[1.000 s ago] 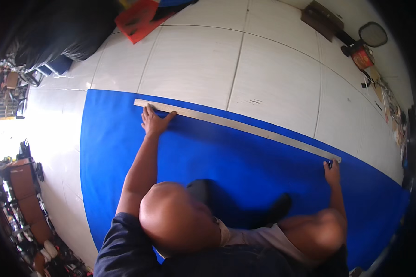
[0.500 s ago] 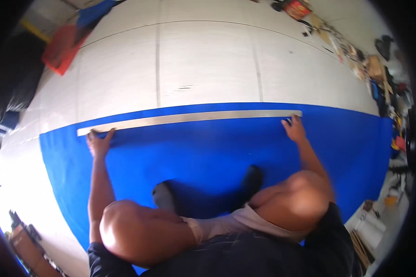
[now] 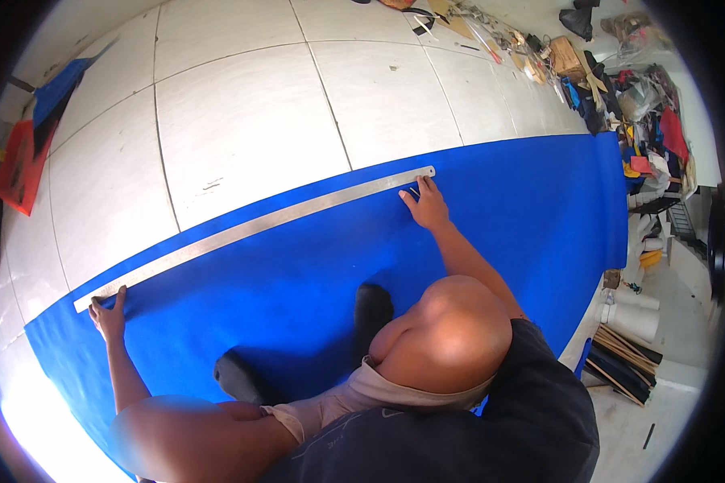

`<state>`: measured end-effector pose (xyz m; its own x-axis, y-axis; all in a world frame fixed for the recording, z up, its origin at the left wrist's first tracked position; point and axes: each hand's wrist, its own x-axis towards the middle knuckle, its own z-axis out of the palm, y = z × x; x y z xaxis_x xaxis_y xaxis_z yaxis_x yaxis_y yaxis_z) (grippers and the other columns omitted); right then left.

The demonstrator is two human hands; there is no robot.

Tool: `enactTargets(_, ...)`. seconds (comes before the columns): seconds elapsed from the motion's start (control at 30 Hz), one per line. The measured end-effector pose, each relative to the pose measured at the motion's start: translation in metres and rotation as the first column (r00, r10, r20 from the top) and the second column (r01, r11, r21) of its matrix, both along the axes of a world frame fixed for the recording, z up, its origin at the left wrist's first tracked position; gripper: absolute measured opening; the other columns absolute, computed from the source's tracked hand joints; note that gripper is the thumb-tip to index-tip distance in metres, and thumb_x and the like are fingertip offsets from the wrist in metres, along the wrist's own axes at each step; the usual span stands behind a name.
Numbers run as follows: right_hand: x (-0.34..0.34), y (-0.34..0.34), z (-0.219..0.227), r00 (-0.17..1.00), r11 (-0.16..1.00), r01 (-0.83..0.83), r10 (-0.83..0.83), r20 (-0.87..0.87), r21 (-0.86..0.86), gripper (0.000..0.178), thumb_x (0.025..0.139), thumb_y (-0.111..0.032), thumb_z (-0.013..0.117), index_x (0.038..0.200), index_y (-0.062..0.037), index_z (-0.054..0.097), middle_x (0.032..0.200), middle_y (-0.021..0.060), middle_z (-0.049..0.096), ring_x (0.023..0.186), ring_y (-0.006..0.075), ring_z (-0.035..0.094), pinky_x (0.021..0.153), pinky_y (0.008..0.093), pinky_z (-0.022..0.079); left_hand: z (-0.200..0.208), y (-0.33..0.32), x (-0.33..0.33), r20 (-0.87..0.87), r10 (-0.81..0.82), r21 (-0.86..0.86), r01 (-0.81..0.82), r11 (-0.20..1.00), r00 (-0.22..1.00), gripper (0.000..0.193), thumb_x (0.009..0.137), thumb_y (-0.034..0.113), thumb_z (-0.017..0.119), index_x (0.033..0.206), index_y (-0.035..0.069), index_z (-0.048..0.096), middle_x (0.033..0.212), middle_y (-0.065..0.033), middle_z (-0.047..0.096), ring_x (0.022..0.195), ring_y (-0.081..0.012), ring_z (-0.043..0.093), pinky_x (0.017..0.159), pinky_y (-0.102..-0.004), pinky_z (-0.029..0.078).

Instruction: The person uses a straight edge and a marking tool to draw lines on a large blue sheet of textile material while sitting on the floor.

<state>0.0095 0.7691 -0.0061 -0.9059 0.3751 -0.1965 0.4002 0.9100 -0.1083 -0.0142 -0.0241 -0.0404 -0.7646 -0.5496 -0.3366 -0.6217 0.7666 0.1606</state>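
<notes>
A long silver metal ruler lies flat on a sheet of blue material, close to its far edge and slanting up to the right. At the ruler's left end is my left hand, thumb and fingers spread, tips against the near edge. My right hand reaches to the other end, near the hanging hole. Its fingertips touch the ruler while the thumb stands apart on the blue sheet. A small pale sliver shows between that thumb and the fingers, too small to name.
My dark-socked feet rest on the sheet between my bent knees. Beyond lies a white tiled floor. A red plastic object stands far left. Clutter and bags line the right, with white rolls and wooden strips nearer.
The view has turned to the right, so the ruler now slants and more clutter shows on the right. Both hands stay at the ruler's two ends.
</notes>
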Motion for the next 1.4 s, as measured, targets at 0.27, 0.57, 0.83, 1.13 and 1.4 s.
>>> enactTargets(0.27, -0.009, -0.006, -0.002, 0.994, 1.000, -0.022, 0.020, 0.104, 0.016, 0.084, 0.095, -0.058, 0.058, 0.153, -0.0001, 0.037, 0.157, 0.0251, 0.036, 0.140, 0.0458, 0.040, 0.114, 0.0503, 0.039, -0.011, -0.015, 0.007, -0.020, -0.016, -0.135, 0.014, 0.991, 1.000, 0.124, 0.072, 0.078, 0.072, 0.153, -0.008, 0.031, 0.158, -0.0282, 0.030, 0.152, -0.0372, 0.020, 0.122, -0.0470, 0.025)
enactTargets(0.57, -0.014, -0.002, -0.002, 0.992, 0.999, -0.054, 0.053, 0.118, 0.003, 0.084, 0.095, -0.058, 0.058, 0.153, -0.0002, 0.036, 0.157, 0.0266, 0.035, 0.138, 0.0470, 0.043, 0.114, 0.0495, 0.039, -0.005, -0.009, 0.012, -0.020, 0.004, -0.104, -0.006, 0.995, 1.000, 0.125, 0.072, 0.078, 0.072, 0.152, -0.008, 0.031, 0.159, -0.0281, 0.029, 0.152, -0.0372, 0.019, 0.123, -0.0468, 0.023)
enactTargets(0.83, -0.015, 0.005, -0.007, 0.990, 0.998, -0.069, 0.067, 0.127, 0.014, 0.083, 0.096, -0.055, 0.058, 0.151, 0.0023, 0.038, 0.157, 0.0265, 0.035, 0.140, 0.0448, 0.042, 0.114, 0.0488, 0.039, 0.000, 0.001, 0.009, -0.074, -0.006, -0.141, -0.005, 0.990, 0.997, 0.127, 0.071, 0.079, 0.072, 0.151, -0.011, 0.030, 0.156, -0.0300, 0.032, 0.149, -0.0399, 0.025, 0.122, -0.0460, 0.024)
enactTargets(1.13, -0.015, 0.020, -0.008, 0.981, 0.994, -0.101, 0.093, 0.171, 0.039, 0.082, 0.098, -0.054, 0.056, 0.151, 0.0046, 0.036, 0.158, 0.0270, 0.034, 0.144, 0.0408, 0.037, 0.118, 0.0448, 0.035, -0.002, 0.008, 0.008, -0.088, 0.046, -0.061, -0.052, 0.997, 0.995, 0.131, 0.068, 0.078, 0.076, 0.153, -0.009, 0.028, 0.160, -0.0300, 0.023, 0.151, -0.0408, 0.022, 0.122, -0.0491, 0.024)
enactTargets(1.4, -0.019, 0.011, -0.003, 0.980, 0.995, -0.097, 0.090, 0.179, 0.029, 0.082, 0.098, -0.054, 0.056, 0.150, 0.0064, 0.037, 0.158, 0.0281, 0.033, 0.145, 0.0407, 0.036, 0.118, 0.0443, 0.034, 0.011, 0.013, 0.011, -0.100, 0.087, -0.027, -0.090, 0.996, 0.991, 0.129, 0.066, 0.077, 0.078, 0.151, -0.007, 0.031, 0.159, -0.0287, 0.024, 0.149, -0.0409, 0.027, 0.119, -0.0525, 0.029)
